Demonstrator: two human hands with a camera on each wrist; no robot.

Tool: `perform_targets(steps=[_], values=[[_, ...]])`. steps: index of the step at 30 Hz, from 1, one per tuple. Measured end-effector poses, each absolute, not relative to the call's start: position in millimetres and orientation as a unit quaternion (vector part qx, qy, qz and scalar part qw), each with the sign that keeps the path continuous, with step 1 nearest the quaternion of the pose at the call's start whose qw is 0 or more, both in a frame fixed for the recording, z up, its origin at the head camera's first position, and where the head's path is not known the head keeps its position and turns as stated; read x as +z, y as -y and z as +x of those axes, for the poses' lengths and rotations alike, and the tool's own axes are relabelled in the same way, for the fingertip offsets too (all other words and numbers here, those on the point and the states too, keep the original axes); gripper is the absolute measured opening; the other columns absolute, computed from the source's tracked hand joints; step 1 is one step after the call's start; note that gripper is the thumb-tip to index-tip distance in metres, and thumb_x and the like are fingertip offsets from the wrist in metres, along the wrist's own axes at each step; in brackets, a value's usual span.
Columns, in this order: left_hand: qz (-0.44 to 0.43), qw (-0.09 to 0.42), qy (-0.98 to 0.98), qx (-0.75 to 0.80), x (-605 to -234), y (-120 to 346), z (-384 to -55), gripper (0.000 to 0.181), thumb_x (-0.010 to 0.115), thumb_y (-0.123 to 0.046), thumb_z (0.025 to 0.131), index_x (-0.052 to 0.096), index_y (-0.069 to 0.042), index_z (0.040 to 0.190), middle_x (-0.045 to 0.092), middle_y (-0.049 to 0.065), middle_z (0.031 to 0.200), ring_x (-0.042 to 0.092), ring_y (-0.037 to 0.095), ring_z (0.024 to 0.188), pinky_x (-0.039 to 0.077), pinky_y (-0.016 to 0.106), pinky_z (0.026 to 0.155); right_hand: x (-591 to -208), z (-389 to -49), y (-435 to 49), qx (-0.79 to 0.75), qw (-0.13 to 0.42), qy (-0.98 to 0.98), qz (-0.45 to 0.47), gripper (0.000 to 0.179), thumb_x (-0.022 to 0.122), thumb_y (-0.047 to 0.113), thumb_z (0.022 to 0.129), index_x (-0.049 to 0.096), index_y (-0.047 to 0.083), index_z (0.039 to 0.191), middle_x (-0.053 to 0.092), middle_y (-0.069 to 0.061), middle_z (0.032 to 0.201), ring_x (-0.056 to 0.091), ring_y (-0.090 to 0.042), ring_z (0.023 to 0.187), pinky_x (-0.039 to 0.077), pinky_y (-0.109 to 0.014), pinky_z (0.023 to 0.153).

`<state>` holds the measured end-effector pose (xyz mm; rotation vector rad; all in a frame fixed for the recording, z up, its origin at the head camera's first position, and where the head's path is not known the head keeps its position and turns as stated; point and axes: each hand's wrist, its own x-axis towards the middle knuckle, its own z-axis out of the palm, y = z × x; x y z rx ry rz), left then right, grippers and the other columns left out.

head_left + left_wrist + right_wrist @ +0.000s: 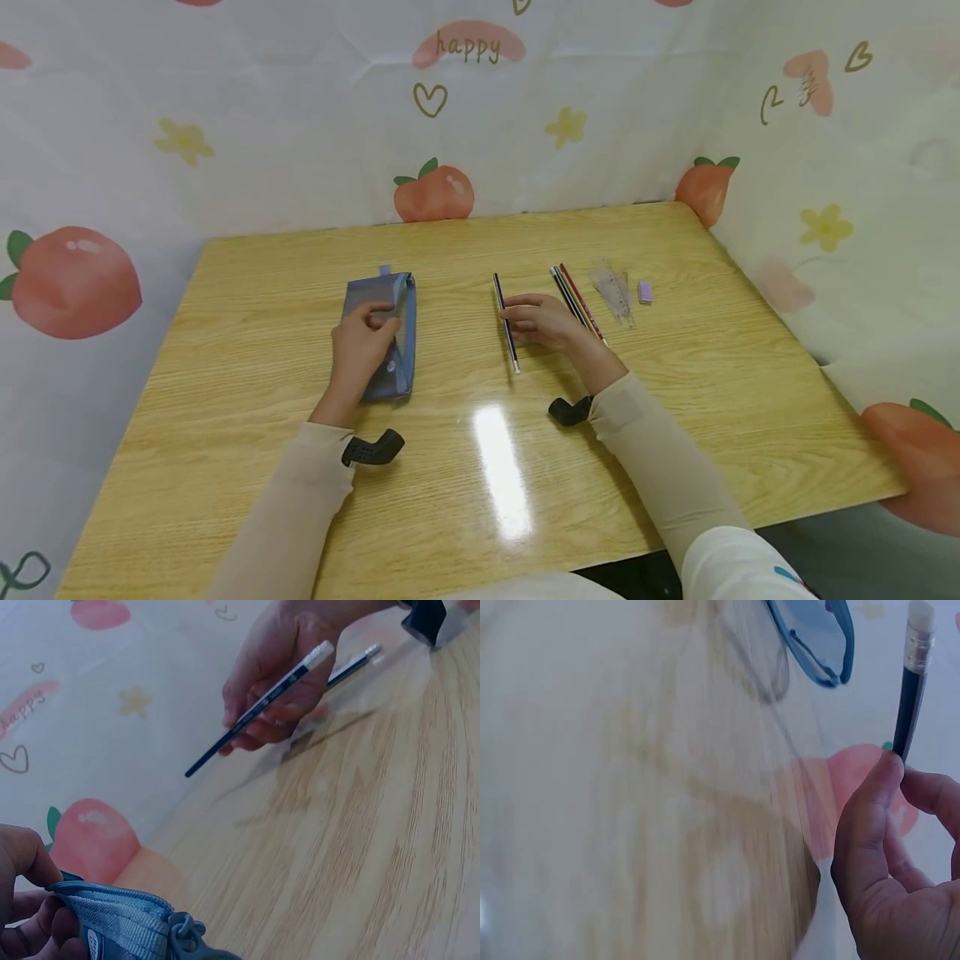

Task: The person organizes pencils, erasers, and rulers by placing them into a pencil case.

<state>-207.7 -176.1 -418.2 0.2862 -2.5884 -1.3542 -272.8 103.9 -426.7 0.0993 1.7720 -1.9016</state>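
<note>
My left hand [362,343] pinches the edge of a blue pencil case [405,379] lying on the table. The case has a see-through side and a zipper [184,934], and its mouth gapes in the right wrist view. Between thumb and fingers, my right hand [546,320] holds a dark blue pencil [509,337] above the table, right of the case. A white eraser [921,616] caps the pencil's near end. Just beyond the right hand lie several pencils [576,298] side by side, partly covered by that hand.
Clear rulers [615,292] lie right of the loose pencils, with a small purple eraser [645,292] beside them. The wooden table [247,333] meets a printed cloth [300,125] at the back and right. A black wrist device [570,412] sits at each cuff.
</note>
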Motion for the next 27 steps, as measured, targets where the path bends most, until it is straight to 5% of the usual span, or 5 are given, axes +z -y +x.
perform_targets(steps=[15,27], values=[[0.087,0.040,0.813,-0.574,-413,154,-207,0.031,0.058,-0.017,0.079,0.060,-0.012,0.109,0.063,0.017,0.083,0.056,0.014,0.045,0.054,0.037,0.047,-425,-269,-85,-0.724,0.273,-0.634,0.022,0.037,0.059,0.005,0.086,0.051,0.000,0.122,0.059,-0.012,0.094,0.058,-0.013,0.068,0.054,-0.030,0.068],[0.097,-0.012,0.746,-0.658,-410,143,-208,0.027,0.058,-0.011,0.080,0.056,-0.007,0.107,0.060,0.020,0.086,0.057,0.012,0.052,0.054,0.029,0.047,-425,-265,-70,-0.738,0.277,-0.615,0.021,0.037,0.057,-0.001,0.085,0.049,-0.004,0.121,0.061,-0.010,0.086,0.061,-0.016,0.069,0.055,-0.031,0.067]])
